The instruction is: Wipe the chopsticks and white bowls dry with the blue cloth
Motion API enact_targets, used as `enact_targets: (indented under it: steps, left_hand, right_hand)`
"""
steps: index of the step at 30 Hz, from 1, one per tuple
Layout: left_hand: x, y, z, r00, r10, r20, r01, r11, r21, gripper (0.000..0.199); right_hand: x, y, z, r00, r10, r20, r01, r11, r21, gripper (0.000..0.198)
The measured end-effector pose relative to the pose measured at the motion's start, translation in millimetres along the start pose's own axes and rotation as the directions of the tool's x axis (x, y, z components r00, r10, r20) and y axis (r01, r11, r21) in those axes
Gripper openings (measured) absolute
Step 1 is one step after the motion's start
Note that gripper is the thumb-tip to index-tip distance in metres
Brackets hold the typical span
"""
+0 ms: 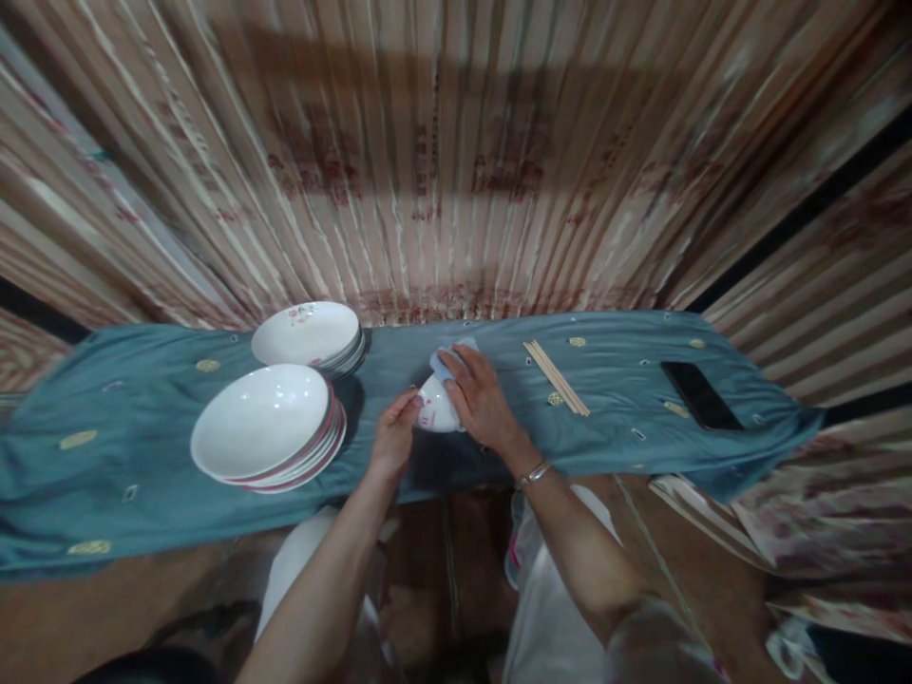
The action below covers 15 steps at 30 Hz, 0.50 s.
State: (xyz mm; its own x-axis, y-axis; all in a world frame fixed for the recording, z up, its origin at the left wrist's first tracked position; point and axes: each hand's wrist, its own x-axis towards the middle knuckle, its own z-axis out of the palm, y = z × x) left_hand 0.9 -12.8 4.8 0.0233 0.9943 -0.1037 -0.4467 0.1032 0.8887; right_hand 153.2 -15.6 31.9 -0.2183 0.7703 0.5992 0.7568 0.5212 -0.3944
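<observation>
A small white bowl (pixel 436 408) with red and pink marks is held tilted above the near half of the table. Gripping its left rim is my left hand (pixel 396 427), thumb on the outside. My right hand (pixel 479 394) presses a light blue cloth (pixel 443 359) against the bowl's upper right side, its fingers curled over the cloth. The inside of the bowl is mostly hidden. To the left of my hands stand a stack of large white bowls (pixel 260 423) with red rims and, behind it, a stack of white plates (pixel 306 332) with a floral pattern.
Several wooden chopsticks (pixel 557 378) lie to the right of my hands. Farther right is a black phone (pixel 700 394). A blue-green patterned cloth (pixel 163 408) covers the narrow table, and a pleated curtain (pixel 442 171) hangs right behind it.
</observation>
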Motion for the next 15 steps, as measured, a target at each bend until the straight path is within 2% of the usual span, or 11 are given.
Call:
enact_targets:
  steps: [5, 9, 12, 15]
  left_hand:
    - [-2.3, 8.2, 2.2, 0.999, -0.008, 0.039, 0.012, 0.996, -0.088, 0.025]
    - [-4.2, 13.5, 3.8, 0.997, -0.019, 0.081, 0.028, 0.993, -0.117, 0.026]
    - [-3.9, 13.8, 4.4, 0.996, -0.038, 0.081, 0.049, 0.990, -0.135, 0.029]
    - [-2.6, 12.5, 4.0, 0.997, -0.047, 0.069, 0.056, 0.989, -0.136, 0.031]
  right_hand:
    - [-7.3, -20.5, 3.1, 0.992, -0.063, 0.107, 0.077, 0.988, -0.135, 0.045]
    - [-9.8, -29.1, 5.5, 0.982, -0.096, 0.163, 0.121, 0.981, -0.154, 0.046]
    - [-8.5, -22.8, 5.1, 0.990, -0.058, 0.131, 0.071, 0.993, -0.098, 0.045]
    - [-6.2, -9.5, 5.6, 0.999, 0.022, 0.050, -0.023, 0.999, 0.035, 0.045]
